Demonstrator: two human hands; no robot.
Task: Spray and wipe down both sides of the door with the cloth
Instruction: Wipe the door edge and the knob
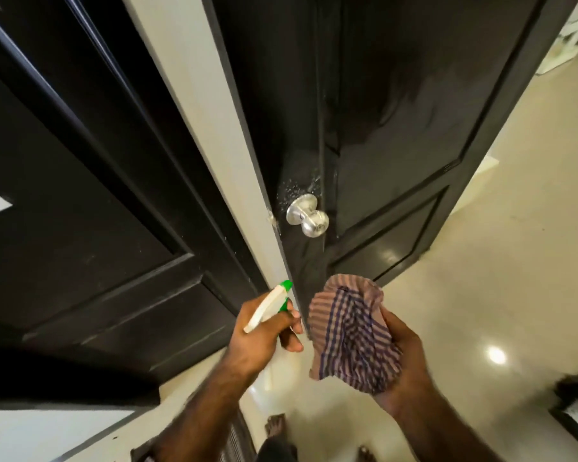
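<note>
Black-painted door: door (pixel 397 128) fills the upper centre and right of the frame, standing open, its pale edge running from top centre down to the lower centre.
Droplets: spray beads show around the metal knob (pixel 307 218) at mid-frame; the panel above right looks streaked and wet.
Left hand: left hand (pixel 264 331) grips the spray bottle (pixel 271 305), a finger curled at the green trigger, nozzle aimed up toward the door edge.
Right hand: right hand (pixel 404 358) holds the bunched striped cloth (pixel 350 335) in its curled fingers, lower centre-right.
Key relation: the wetted face lies above and slightly right of both hands; its long axis runs up the frame. The cloth hand appears nearer that face, the bottle hand nearer the edge. Cloth and door appear apart, though close.
Judgement: spraying of this face appears done or nearly so; wiping upward from the knob area is the likely next step.
Second face: cannot tell its condition from this view.
Floor: pale glossy floor (pixel 480 311) at lower right, reflecting a light.
Left of frame: another dark panelled surface (pixel 64 195).
Bottom edge: bare feet partly visible.
</note>
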